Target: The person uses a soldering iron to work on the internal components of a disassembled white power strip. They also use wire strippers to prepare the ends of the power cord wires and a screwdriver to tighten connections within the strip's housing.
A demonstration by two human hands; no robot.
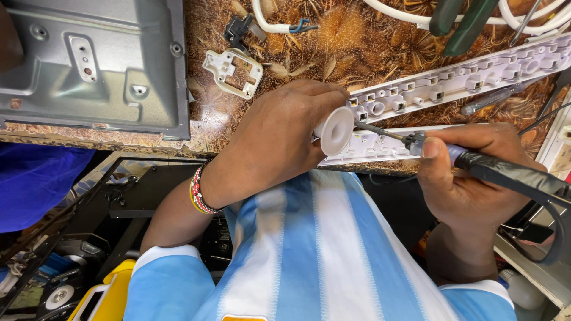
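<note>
My left hand (pixel 279 139) grips a small white spool (pixel 335 131) with a round flange, held at the table's front edge. My right hand (pixel 470 178) holds a soldering iron (pixel 476 161) with a black taped handle, its thin metal tip pointing left and ending just beside the spool's flange. Under the tip lies a long white plastic strip (pixel 452 83) with several socket-like cells, running diagonally across the patterned table (pixel 351 47). A beaded bracelet sits on my left wrist.
A grey metal panel (pixel 95 65) covers the table's left part. A white plastic bracket (pixel 233 72) and a small black connector (pixel 238 28) lie behind my left hand. White cables and green tool handles (pixel 464 21) lie at the back right. A yellow container (pixel 110 297) stands below left.
</note>
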